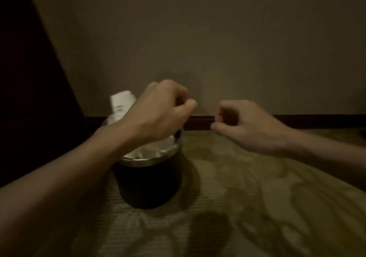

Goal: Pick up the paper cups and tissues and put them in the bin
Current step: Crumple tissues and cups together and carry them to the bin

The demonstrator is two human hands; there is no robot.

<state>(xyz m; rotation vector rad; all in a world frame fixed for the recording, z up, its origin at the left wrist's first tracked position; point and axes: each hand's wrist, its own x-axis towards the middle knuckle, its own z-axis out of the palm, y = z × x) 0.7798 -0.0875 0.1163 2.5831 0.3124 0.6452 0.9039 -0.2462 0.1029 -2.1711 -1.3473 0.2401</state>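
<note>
A dark round bin (149, 185) with a metal rim stands on the carpet against the wall. White tissues (156, 148) fill its top. A white paper cup (121, 104) sticks up from the bin's far left side, partly hidden by my wrist. My left hand (158, 106) hovers over the bin's mouth with its fingers curled under, and I see nothing in it. My right hand (243, 122) hangs in the air to the right of the bin, fingers curled into a loose fist, holding nothing.
Patterned greenish carpet (247, 197) spreads around the bin. A plain wall with a dark skirting board (200, 121) runs just behind it. A dark piece of furniture (29, 98) rises on the left, close to the bin.
</note>
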